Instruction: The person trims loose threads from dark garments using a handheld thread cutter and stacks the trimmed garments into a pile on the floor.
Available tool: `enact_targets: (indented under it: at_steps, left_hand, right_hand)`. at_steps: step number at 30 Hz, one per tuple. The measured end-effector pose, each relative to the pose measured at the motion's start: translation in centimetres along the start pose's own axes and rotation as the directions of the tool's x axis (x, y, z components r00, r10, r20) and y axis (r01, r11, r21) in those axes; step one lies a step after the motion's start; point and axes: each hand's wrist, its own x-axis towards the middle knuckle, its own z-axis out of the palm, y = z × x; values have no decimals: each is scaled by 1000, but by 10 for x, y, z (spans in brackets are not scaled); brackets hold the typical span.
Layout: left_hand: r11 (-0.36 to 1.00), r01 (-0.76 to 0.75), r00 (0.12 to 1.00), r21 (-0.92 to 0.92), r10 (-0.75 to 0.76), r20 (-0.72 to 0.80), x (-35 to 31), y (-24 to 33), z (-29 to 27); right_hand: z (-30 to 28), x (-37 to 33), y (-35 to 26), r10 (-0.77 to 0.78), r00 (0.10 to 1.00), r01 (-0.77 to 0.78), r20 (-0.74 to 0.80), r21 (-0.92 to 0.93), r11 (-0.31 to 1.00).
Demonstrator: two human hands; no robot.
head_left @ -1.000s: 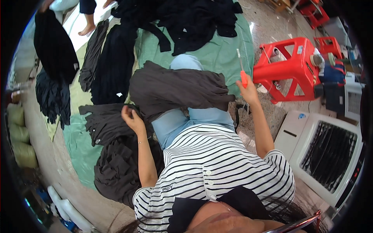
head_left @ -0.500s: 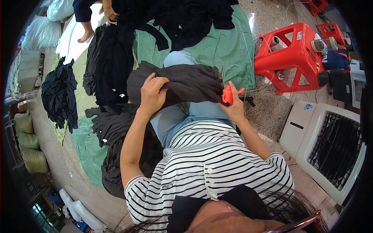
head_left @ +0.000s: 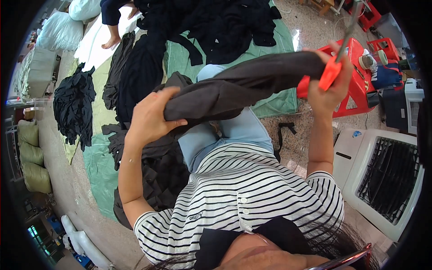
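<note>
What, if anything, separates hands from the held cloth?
Nothing visible at the left hand, which grips the dark cloth directly. The right hand, at the other end, holds an orange-handled tool; whether that lies between is unclear.

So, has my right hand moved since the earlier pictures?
Yes, your right hand has moved up and rightward, and now overlaps the red plastic stool in view.
</note>
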Motion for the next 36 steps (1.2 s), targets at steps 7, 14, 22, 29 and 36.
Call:
enact_targets:
  at_steps: [7, 14, 22, 29, 36]
  left_hand:
    - [686, 311, 896, -657, -442, -37, -49, -97, 33]
    - [573, -18, 823, -819, -457, -338, -105, -25, -100]
    - [768, 442, 856, -464, -516, -39, -34, -130, -33]
    - [978, -110, 914, -177, 29, -405, -10, -44, 120]
    - [780, 18, 905, -625, -279, -322, 22, -26, 174]
  right_hand:
    - [-7, 60, -7, -4, 975, 50, -222, 204, 978]
    - [-20, 70, -10, 109, 994, -110, 9, 126, 986]
    - [85, 46, 57, 228, 896, -173, 381, -172, 970]
    - [59, -50, 65, 374, 599, -192, 708, -326, 925]
    - [6, -77, 4, 461, 379, -277, 802, -377, 884]
